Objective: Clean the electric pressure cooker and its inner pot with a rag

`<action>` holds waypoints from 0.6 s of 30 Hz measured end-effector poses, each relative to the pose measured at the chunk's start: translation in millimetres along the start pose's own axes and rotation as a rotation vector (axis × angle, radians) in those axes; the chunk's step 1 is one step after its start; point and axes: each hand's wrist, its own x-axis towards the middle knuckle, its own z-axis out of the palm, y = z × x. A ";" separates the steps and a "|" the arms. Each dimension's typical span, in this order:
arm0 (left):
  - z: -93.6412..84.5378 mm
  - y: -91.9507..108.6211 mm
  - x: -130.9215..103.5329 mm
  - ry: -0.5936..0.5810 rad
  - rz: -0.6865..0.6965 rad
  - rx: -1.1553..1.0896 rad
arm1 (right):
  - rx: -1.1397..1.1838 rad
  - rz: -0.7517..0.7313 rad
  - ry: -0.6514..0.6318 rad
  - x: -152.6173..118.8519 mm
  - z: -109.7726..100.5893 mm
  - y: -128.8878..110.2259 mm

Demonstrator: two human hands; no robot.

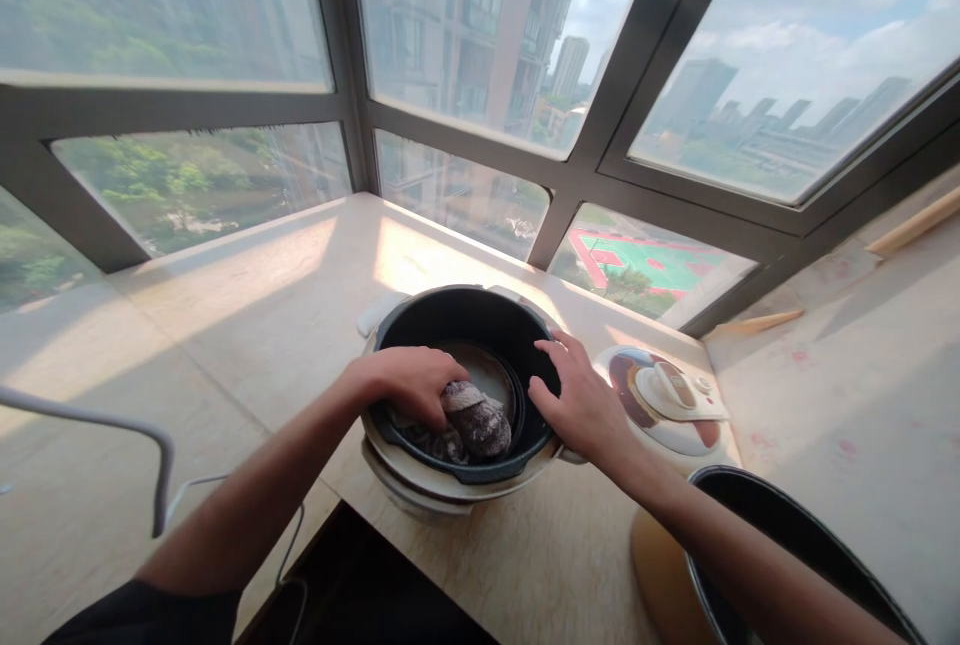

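A dark inner pot sits in a pale cooker body on the countertop. My left hand reaches inside it, closed on a wadded grey-and-white cloth near the bottom. The cloth looks wet or patterned; I cannot tell which. On the pot's right side my right hand holds the rim, with thumb and index finger over the inner wall. Its other fingers are partly hidden.
A round lid with a white handle lies to the right. In front of it stands another dark-lined pot. A grey cable crosses the left countertop. Windows enclose the far side.
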 end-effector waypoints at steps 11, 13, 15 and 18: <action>-6.8 44.1 -27.4 0.087 -0.058 -0.221 | 0.236 0.036 0.079 2.0 0.4 4.1; -7.6 57.6 -31.0 0.180 -0.070 -0.209 | 0.273 0.069 0.078 2.5 -0.9 4.6; -9.1 70.0 -30.1 0.260 -0.088 -0.175 | 0.313 0.085 0.077 2.9 -1.8 5.1; -10.8 85.9 -21.2 0.330 -0.133 -0.110 | 0.395 0.096 0.096 3.5 -0.9 6.4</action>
